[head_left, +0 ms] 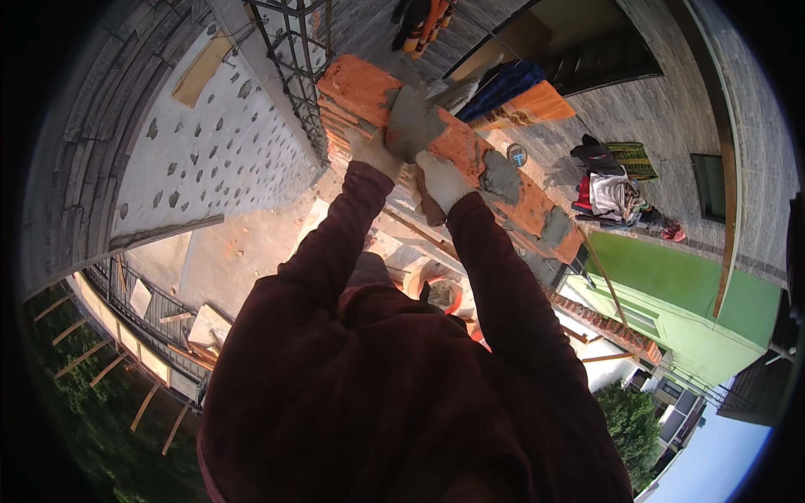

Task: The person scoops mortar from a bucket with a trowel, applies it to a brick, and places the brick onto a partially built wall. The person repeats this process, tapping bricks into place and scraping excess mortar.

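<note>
A low wall of orange bricks (457,142) runs diagonally in front of me, with patches of wet grey mortar (501,178) on its top. My left hand (375,156), in a pale work glove, lies against the wall's near edge, fingers apart, beside a large grey mortar mass (411,126). Just to its right, my right hand (444,180), also gloved, is closed around the wooden handle (433,210) of what looks like a trowel. The handle's end sticks out below the glove. Its blade I cannot make out against the grey mortar.
A steel rebar cage (295,71) rises at the wall's left end. Below stands an orange-rimmed bucket (442,293) with grey contents. Clothes (612,193) are piled beyond the wall at right, near a round can lid (516,155). A pitted white panel (218,134) stands at left.
</note>
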Tool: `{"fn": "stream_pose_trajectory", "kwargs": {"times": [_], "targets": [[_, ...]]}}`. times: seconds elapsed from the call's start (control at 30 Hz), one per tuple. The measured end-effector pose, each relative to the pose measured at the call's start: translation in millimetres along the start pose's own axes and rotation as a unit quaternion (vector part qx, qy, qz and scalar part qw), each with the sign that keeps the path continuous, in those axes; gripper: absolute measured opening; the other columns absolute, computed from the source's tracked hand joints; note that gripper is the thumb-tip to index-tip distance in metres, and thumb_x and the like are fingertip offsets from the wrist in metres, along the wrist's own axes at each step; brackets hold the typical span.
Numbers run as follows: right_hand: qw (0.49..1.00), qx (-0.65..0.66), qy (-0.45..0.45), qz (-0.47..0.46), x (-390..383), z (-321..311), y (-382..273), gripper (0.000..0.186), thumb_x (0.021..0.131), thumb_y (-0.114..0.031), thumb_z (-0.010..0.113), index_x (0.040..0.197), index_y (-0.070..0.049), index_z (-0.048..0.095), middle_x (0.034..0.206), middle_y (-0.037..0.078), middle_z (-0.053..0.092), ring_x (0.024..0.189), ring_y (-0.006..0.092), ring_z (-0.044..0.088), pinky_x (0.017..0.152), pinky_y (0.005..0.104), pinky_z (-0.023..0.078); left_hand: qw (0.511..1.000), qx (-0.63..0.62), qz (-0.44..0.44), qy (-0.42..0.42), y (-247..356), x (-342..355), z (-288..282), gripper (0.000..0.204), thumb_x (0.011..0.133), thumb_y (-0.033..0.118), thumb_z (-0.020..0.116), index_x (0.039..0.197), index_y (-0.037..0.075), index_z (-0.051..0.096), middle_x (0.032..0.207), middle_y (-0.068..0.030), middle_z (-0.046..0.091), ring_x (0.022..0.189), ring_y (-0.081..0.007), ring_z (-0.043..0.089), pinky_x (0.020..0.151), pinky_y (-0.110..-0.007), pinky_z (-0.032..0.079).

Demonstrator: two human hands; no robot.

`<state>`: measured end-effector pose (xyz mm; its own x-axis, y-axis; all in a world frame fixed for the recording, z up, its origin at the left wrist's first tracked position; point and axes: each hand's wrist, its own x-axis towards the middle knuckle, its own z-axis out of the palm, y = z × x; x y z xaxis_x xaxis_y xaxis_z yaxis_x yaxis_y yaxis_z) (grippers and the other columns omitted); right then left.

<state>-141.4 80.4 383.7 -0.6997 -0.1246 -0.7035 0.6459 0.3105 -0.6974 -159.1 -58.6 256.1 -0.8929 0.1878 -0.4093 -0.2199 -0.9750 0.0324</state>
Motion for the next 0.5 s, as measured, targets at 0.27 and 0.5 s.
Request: {"fn": "stream_pose_trajectory", "kwargs": {"times": [0.27, 0.5], "targets": [[0.883, -0.431, 0.129, -0.133, -40.9, -87.7, 61.7, 0.049, 0.104, -0.039, 0.043, 0.099, 0.006, 0.064, 0.095, 0.030, 0.070, 0.098, 0.0491, 0.068, 0.090, 0.0543, 0.053, 0.999, 0.021, -0.010, 0.045, -1.5, 2.4, 3.5, 0.112, 0.086, 0.094, 0.034, 0.155, 0.005, 0.039, 0.151, -0.0143, 0.046, 0.134, -0.0345, 0.044, 0.111, -0.053, 0.032], [0.597, -0.736, 0.254, -0.194, -1.6, -90.9, -46.0, 0.035, 0.094, -0.018, 0.065, 0.122, 0.003, 0.061, 0.098, 0.014, 0.073, 0.085, 0.0294, 0.077, 0.066, 0.0391, 0.062, 0.998, 0.002, -0.017, 0.055, -9.5, 9.3, -4.6, 0.111, 0.085, 0.097, 0.029, 0.148, 0.007, 0.045, 0.123, -0.0070, 0.051, 0.103, -0.0247, 0.042, 0.089, -0.043, 0.035]]}}
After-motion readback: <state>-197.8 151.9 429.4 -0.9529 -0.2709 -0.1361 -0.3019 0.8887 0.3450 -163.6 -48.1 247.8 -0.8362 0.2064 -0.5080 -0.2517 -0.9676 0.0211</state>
